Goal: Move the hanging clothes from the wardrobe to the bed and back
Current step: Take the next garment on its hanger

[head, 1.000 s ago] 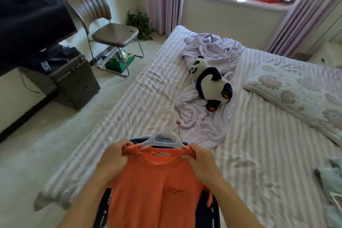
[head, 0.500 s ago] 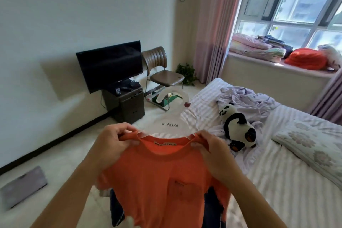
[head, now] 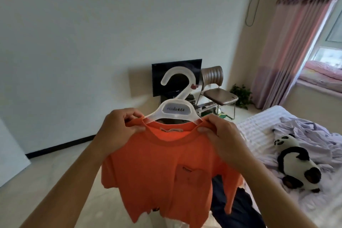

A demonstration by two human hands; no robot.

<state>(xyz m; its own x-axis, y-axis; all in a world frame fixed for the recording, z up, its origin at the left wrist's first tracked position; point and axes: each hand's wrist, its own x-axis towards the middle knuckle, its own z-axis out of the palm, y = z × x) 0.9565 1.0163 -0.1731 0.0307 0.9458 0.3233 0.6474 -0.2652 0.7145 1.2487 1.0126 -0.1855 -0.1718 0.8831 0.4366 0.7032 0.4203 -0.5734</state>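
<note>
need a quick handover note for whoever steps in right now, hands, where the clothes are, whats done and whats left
Left hand: pinches the left shoulder of the orange t-shirt at the collar.
Right hand: pinches the right shoulder of the same shirt.
The shirt hangs on a white plastic hanger, held up in the air with the hook upright, beside the bed. A dark garment hangs behind it; what holds it is hidden.
Done: this shirt is picked up and off the bed.
Left: hang it in the wardrobe, which is out of view. Whether other clothes remain cannot be told from here.
</note>
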